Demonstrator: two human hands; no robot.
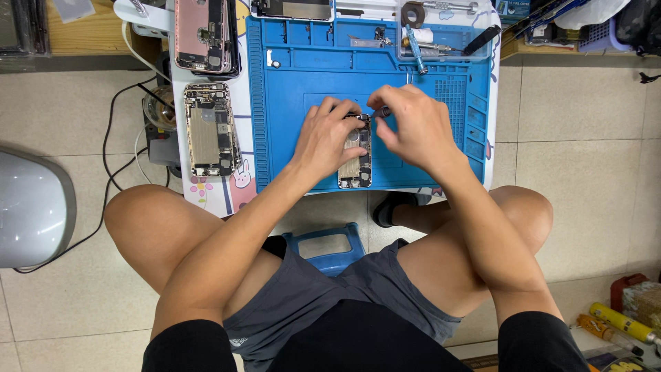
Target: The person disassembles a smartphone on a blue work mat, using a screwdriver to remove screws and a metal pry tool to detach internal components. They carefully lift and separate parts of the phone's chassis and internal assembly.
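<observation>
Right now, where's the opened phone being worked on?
Head view: the opened phone lies mid-mat on the blue repair mat, under the left hand, right hand beside it.

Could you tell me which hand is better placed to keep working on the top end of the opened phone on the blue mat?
Probably the right hand: it pinches a small tool whose tip meets the opened phone at its top end, while the left hand lies across the phone, steadying it on the blue mat.

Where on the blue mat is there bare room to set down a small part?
The blue silicone work mat is bare left of the left hand, up to its ribbed edge, and right of the right hand near the grid patch. The middle is crowded by the opened phone chassis; the clear tool tray fills the top.
</observation>
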